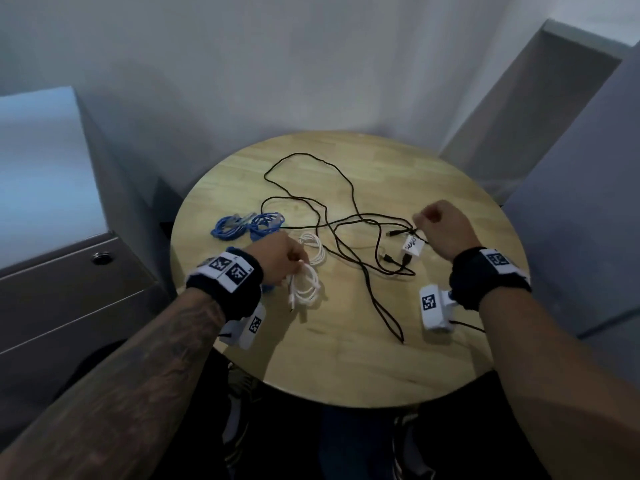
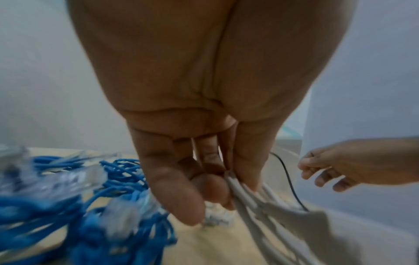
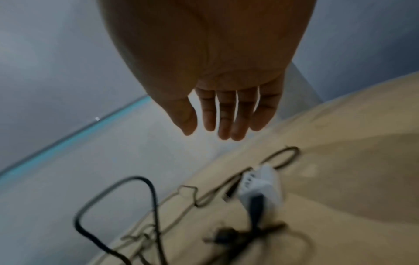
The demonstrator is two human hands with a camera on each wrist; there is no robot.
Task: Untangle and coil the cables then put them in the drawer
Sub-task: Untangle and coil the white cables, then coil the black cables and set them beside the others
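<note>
The left hand [image 1: 282, 259] pinches the coiled white cable [image 1: 306, 284] so its loops stay together. The right hand [image 3: 223, 109], fingers relaxed and holding nothing, hovers above the tangled black cable [image 1: 341, 216] on the table [image 1: 346, 358], probably to pick it.

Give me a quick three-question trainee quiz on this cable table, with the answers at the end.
1. True or false: the left hand grips a white cable coil.
2. Which cables sprawl uncoiled across the round wooden table? A) the blue Ethernet cables B) the black cables C) the white cables
3. Fill in: the white paper tag lies among the ___ cables, just below the right hand.

Key: 1 true; 2 B; 3 black.
</note>
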